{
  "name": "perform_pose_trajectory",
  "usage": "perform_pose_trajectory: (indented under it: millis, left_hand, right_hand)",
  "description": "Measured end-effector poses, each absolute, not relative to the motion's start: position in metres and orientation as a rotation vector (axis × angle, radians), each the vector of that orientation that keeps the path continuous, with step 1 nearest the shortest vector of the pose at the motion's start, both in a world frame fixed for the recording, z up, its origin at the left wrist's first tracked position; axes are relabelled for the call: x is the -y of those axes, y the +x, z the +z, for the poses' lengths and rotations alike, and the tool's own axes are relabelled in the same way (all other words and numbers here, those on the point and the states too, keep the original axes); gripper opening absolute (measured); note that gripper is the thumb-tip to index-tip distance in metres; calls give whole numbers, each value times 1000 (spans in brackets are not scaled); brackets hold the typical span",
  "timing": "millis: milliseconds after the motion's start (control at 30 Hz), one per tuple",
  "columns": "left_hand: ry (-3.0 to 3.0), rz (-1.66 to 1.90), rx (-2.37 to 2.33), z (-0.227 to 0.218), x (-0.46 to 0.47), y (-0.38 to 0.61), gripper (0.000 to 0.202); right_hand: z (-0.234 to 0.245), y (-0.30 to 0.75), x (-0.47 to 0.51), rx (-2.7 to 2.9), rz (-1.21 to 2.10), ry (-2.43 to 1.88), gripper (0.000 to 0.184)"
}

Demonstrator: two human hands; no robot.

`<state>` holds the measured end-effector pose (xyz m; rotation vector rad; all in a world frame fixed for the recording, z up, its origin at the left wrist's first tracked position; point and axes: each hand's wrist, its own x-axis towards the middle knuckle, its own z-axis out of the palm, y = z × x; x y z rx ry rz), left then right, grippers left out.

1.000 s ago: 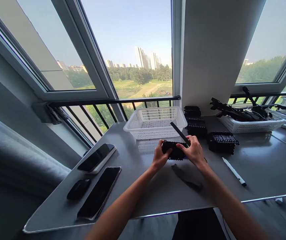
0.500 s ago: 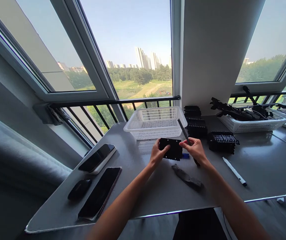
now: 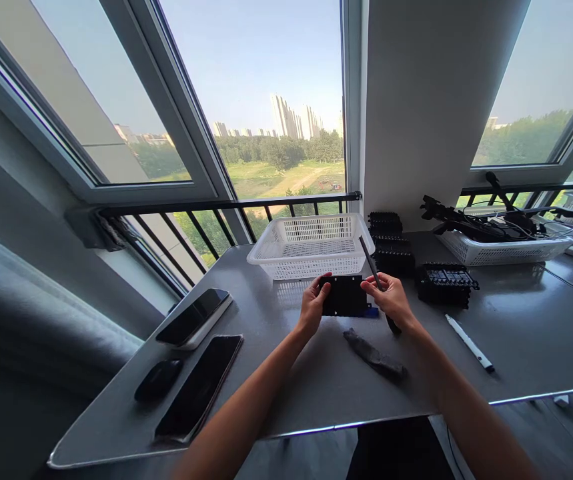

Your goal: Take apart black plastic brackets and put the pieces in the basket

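Note:
My left hand (image 3: 313,303) is closed on the left end of a flat black rectangular plate (image 3: 345,295) with small light spots along its edges. At the plate's right edge, the thumb and fingertips of my right hand (image 3: 389,295) touch its upper corner. A long thin dark stick (image 3: 369,259) runs through my right hand, its upper end leaning toward the basket and its lower end showing below the palm. Partly hidden behind the plate is a small blue item (image 3: 373,312). On the table just below lies a crumpled dark grey strip (image 3: 373,353).
A white plastic basket (image 3: 311,270) stands behind my hands. Several black ridged blocks (image 3: 445,283) sit to the right, near a white pen-like tool (image 3: 469,342). Another basket (image 3: 511,253) holds black parts and cables. Two phones (image 3: 201,387) and a black mouse (image 3: 159,380) lie left.
The black plate has turned from a slight tilt to nearly level. Both hands stay almost in place, and the stick's upper end has shifted slightly right.

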<state>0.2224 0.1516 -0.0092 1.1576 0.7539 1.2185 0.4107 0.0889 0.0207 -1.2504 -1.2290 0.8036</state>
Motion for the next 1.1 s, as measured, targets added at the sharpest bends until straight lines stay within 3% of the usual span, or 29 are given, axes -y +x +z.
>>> perform_pose_trajectory:
  millis: [300, 667, 800, 1100]
  left_hand:
    - [902, 1330, -735, -17, -159, 224, 51]
    - [1319, 1083, -826, -2, -140, 226, 57]
    - [1349, 964, -794, -1, -136, 228, 50]
    - [1366, 1203, -929, -2, -138, 226, 45]
  right_hand:
    - [23, 405, -84, 1200, 1048, -1222, 58]
    - [18, 413, -92, 1021, 843, -1199, 50]
    - [15, 410, -92, 1065, 838, -1194, 49]
    - [19, 402, -88, 1129, 961, -1142, 54]
